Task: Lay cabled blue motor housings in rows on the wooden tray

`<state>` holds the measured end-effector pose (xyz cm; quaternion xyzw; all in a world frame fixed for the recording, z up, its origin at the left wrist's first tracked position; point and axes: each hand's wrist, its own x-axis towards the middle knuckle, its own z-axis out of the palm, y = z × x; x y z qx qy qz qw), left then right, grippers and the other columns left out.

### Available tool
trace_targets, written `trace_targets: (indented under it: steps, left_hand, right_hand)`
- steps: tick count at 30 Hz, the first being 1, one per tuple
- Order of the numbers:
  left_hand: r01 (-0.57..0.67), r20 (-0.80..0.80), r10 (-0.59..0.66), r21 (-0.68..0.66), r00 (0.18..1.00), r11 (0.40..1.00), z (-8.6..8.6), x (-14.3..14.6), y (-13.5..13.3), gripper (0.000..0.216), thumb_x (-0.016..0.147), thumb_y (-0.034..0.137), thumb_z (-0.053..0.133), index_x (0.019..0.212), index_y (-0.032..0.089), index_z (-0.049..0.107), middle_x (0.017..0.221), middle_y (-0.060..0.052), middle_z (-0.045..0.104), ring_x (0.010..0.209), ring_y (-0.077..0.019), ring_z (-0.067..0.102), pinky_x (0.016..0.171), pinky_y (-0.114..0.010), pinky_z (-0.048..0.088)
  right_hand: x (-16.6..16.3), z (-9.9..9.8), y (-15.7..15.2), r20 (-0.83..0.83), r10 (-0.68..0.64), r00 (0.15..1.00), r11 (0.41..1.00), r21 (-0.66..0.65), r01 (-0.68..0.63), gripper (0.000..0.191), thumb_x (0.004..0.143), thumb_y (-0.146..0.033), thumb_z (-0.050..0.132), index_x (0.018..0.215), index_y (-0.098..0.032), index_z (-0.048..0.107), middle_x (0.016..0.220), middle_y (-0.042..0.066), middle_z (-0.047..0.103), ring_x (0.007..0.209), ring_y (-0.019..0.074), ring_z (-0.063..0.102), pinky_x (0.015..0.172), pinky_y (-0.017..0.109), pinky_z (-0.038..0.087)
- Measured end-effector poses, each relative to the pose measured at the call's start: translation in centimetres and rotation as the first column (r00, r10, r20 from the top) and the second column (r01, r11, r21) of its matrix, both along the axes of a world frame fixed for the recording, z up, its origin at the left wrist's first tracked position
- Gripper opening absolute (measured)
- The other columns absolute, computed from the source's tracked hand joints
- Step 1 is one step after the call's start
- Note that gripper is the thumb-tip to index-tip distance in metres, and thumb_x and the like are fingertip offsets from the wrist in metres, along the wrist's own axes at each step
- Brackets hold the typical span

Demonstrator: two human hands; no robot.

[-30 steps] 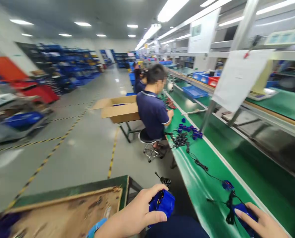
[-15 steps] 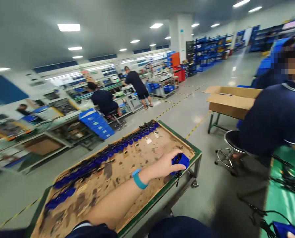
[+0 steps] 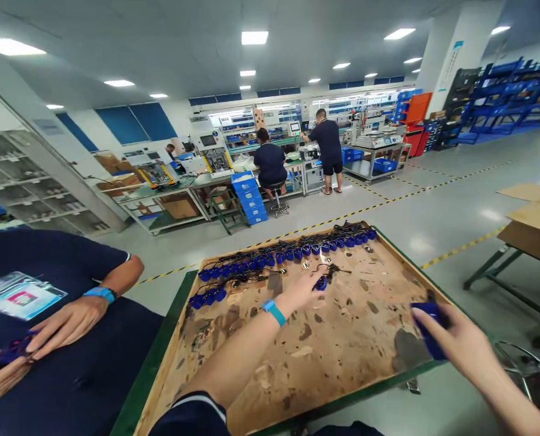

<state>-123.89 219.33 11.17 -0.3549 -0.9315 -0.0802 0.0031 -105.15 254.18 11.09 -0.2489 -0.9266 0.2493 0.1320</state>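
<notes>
My left hand (image 3: 301, 289) reaches over the middle of a wooden-rimmed tray table (image 3: 342, 345). Its fingers are closed around a small blue part with black cable (image 3: 321, 283), partly hidden by them. Off to the right, my right hand (image 3: 463, 333) grips another blue part (image 3: 428, 324) above the table's right edge. Along the far side of the tray runs a row of blue parts with black cables (image 3: 315, 249). A few more blue parts (image 3: 209, 297) lie in front of the row at its left end.
A co-worker stands close at the left, their hands (image 3: 70, 321) on a small dark blue item. An open cardboard box (image 3: 536, 224) rests on a stand at the right. Beyond the floor are stacked blue bins (image 3: 250, 200), workbenches and two more people.
The view has swung left, bringing in the co-worker. My left hand has moved from the tray's near right corner to its middle. My right hand with a blue part has come into view.
</notes>
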Motion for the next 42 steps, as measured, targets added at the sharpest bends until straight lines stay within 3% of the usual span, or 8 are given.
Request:
trace_targets:
  steps: [3,9,17,21,27,31,34,42]
  left_hand:
    - [-0.144,-0.003,0.144,-0.051,0.99,0.988,-4.1,-2.2,-8.3,0.06,0.091,0.046,0.062,0.142,0.018,0.046,0.119,-0.017,0.064,0.113,-0.0306,0.06,0.088,-0.038,0.054]
    - [-0.368,-0.027,0.367,-0.131,0.93,0.921,-11.2,-5.3,-21.6,0.051,0.091,0.035,0.062,0.137,0.016,0.051,0.119,-0.019,0.063,0.115,-0.0315,0.058,0.092,-0.041,0.053]
    - [-0.497,-0.015,0.503,-0.188,0.864,0.847,-15.2,-7.1,-28.5,0.058,0.091,0.038,0.061,0.142,0.014,0.048,0.113,-0.018,0.062,0.111,-0.0323,0.057,0.086,-0.039,0.055]
    - [-0.488,0.022,0.498,-0.171,0.867,0.856,-15.2,-6.9,-29.8,0.067,0.089,0.038,0.064,0.148,0.014,0.041,0.117,-0.018,0.061,0.113,-0.032,0.056,0.092,-0.041,0.054]
    - [-0.328,0.082,0.328,-0.012,0.941,0.945,-15.4,-5.3,-32.1,0.08,0.085,0.009,0.053,0.157,0.018,0.019,0.148,-0.016,0.044,0.137,-0.0277,0.041,0.114,-0.041,0.04]
    - [-0.322,0.062,0.322,-0.009,0.945,0.947,-15.7,-5.4,-33.1,0.071,0.088,0.005,0.037,0.156,0.018,0.021,0.15,-0.015,0.045,0.135,-0.0251,0.045,0.111,-0.04,0.044]
    - [-0.356,0.022,0.358,-0.071,0.933,0.932,-15.7,-6.3,-32.9,0.068,0.089,0.007,0.037,0.156,0.013,0.023,0.146,-0.018,0.05,0.131,-0.027,0.05,0.107,-0.041,0.046]
    - [-0.423,-0.099,0.412,-0.145,0.906,0.894,-14.3,-6.1,-30.4,0.062,0.093,0.024,0.052,0.152,0.015,0.037,0.153,-0.023,0.04,0.141,-0.0365,0.038,0.111,-0.052,0.041]
  right_hand:
    - [-8.0,-1.5,-10.9,0.128,0.202,0.971,0.979,0.014,-0.205,0.062,0.084,-0.069,0.05,0.114,-0.016,0.063,0.093,0.014,0.074,0.082,0.0274,0.071,0.07,0.035,0.053]
    - [-18.6,-8.2,-30.1,0.415,0.465,0.782,0.846,0.054,-0.531,0.046,0.089,-0.053,0.059,0.114,-0.015,0.059,0.105,0.017,0.071,0.098,0.0302,0.069,0.079,0.036,0.051]
    - [-24.4,-12.1,-44.9,0.461,0.642,0.612,0.679,0.03,-0.734,0.041,0.084,-0.04,0.071,0.113,-0.013,0.06,0.111,0.021,0.065,0.108,0.0328,0.062,0.083,0.041,0.054]
    - [-25.7,-12.4,-46.6,0.432,0.688,0.583,0.645,0.005,-0.764,0.043,0.087,-0.047,0.067,0.113,-0.013,0.06,0.114,0.021,0.063,0.111,0.0332,0.059,0.086,0.042,0.052]
    - [-25.5,-12.3,-41.0,0.26,0.817,0.515,0.54,-0.033,-0.841,0.058,0.088,-0.06,0.061,0.125,-0.016,0.056,0.114,0.015,0.062,0.112,0.0289,0.058,0.097,0.039,0.048]
    - [-24.5,-13.5,-38.7,0.244,0.871,0.425,0.457,-0.09,-0.885,0.08,0.078,-0.059,0.073,0.14,-0.017,0.045,0.125,0.015,0.057,0.115,0.0296,0.057,0.099,0.04,0.048]
    - [-23.9,-14.6,-39.5,0.219,0.894,0.391,0.424,-0.129,-0.897,0.073,0.082,-0.05,0.072,0.139,-0.015,0.044,0.13,0.016,0.057,0.121,0.0291,0.055,0.103,0.04,0.046]
    - [-23.7,-16.0,-39.2,0.181,0.84,0.512,0.53,-0.068,-0.845,0.036,0.088,-0.03,0.059,0.119,-0.012,0.056,0.115,0.016,0.065,0.111,0.0273,0.059,0.098,0.039,0.048]
